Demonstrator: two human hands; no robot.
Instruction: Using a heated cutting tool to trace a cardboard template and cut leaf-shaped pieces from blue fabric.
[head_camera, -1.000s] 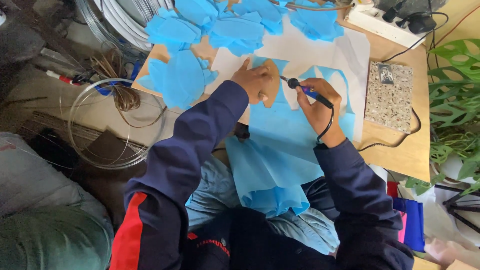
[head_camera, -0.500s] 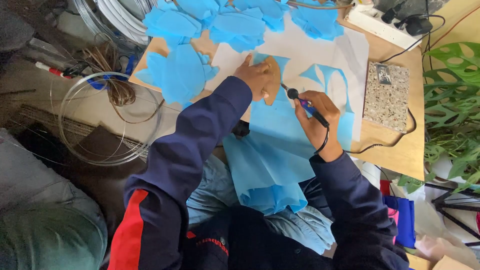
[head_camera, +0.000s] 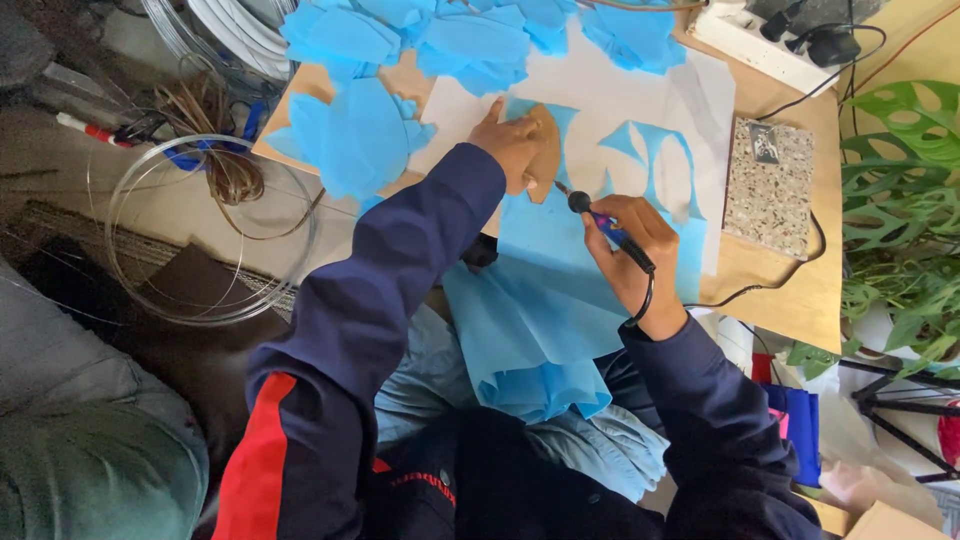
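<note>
Pressing a tan leaf-shaped card template (head_camera: 545, 150) flat on thin blue tissue sheet (head_camera: 560, 270) mid-surface, left hand (head_camera: 510, 150) fingers spread; right hand (head_camera: 630, 250) grip clamped on black-tipped blue pen tool (head_camera: 605, 225), tip just beside template's near edge, axis slanting toward it.

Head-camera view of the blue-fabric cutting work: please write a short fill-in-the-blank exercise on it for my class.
1. The right hand holds a corded pen-shaped tool whose tip touches the sheet of thin ____ fabric.
2. The left hand presses a flat brown ____-shaped template onto that fabric.
3. The speckled rectangular block lies on the wooden board to the ____ of the right hand.

Missing words: blue; leaf; right
</note>
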